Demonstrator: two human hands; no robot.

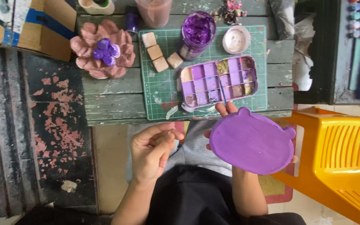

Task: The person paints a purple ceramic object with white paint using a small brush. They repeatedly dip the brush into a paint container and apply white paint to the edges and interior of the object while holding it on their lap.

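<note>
the right hand (230,125) holds a purple bear-shaped plaque (251,141) from beneath, fingertips showing past its upper and left rims, just off the table's (117,100) near edge. the left hand (153,152) hangs beside it, apart, fingers loosely curled toward the thumb, gripping nothing visible. a purple paint palette (218,81) lies on the green cutting mat (163,89) just beyond the plaque.

Matt purple-painted plaque (253,141), weathered wooden table (113,98) with flaking paint, glossy yellow plastic chair (338,150), rubbery green mat (163,85).
</note>
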